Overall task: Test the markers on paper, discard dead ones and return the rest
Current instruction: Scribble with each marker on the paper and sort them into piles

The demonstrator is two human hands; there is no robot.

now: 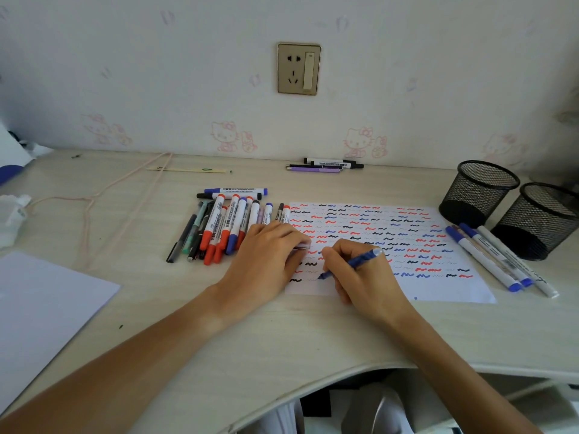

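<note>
A white test sheet point(438, 286) covered with red, blue and black squiggles lies on the desk. My right hand point(360, 277) grips a blue pen point(363, 258) with its tip touching the sheet's lower left part. My left hand point(269, 255) rests on the sheet's left edge and pinches a small pale cap point(302, 245) between its fingers. A pile of markers point(225, 227) with red, blue and black caps lies just left of the sheet. Three more markers point(498, 261) lie right of the sheet.
Two black mesh pen cups point(479, 192) point(545, 220) stand at the right. A few pens point(326, 166) lie by the wall under a socket. Blank paper point(44, 311) sits at the left, with a pink cord point(125, 189) and crumpled tissue point(12, 217) beyond it.
</note>
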